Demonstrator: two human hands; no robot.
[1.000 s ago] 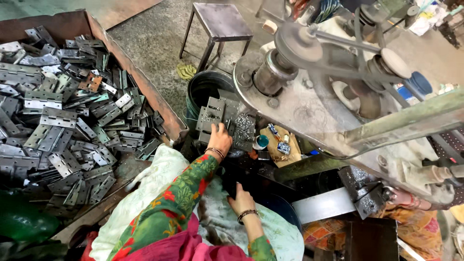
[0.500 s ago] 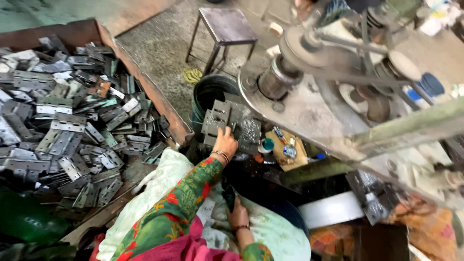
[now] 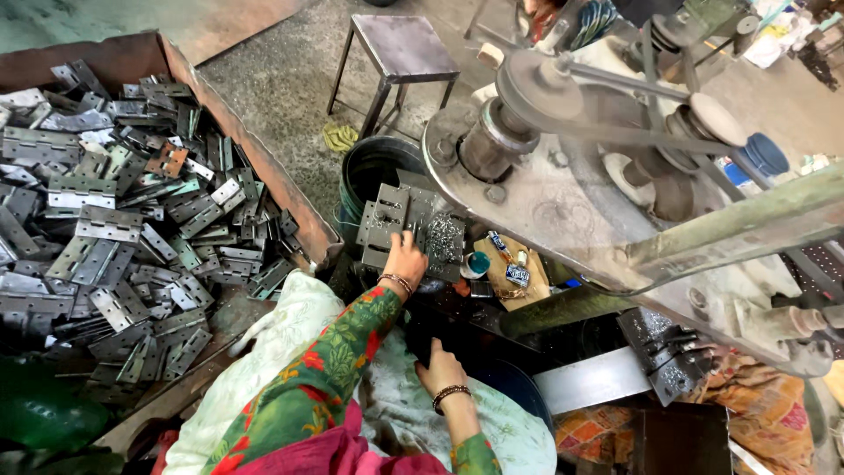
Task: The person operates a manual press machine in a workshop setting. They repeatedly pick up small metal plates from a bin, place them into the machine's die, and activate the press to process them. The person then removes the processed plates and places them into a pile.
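A small stack of grey metal hinges (image 3: 389, 224) lay on a dark work surface just in front of a dark round bucket (image 3: 374, 167), with a heap of small shiny screws or rivets (image 3: 444, 237) touching its right side. The left hand (image 3: 406, 261) rested on the near edge of that stack and heap, fingers bent down onto the metal; whether they pinched a piece could not be told. Its wrist wore a bracelet, and the sleeve was green with red flowers. The right hand (image 3: 440, 368) lay lower, near the person's lap, fingers curled into a dark hollow below the bench; its grip was hidden.

To the left, a rusty open box (image 3: 255, 149) held a big pile of loose hinges (image 3: 114, 211). To the right stood a belt-driven press machine (image 3: 598, 149) with pulleys. A small metal stool (image 3: 397, 48) stood on the concrete floor beyond the bucket. A pale patterned cloth (image 3: 290, 334) covered the person's lap.
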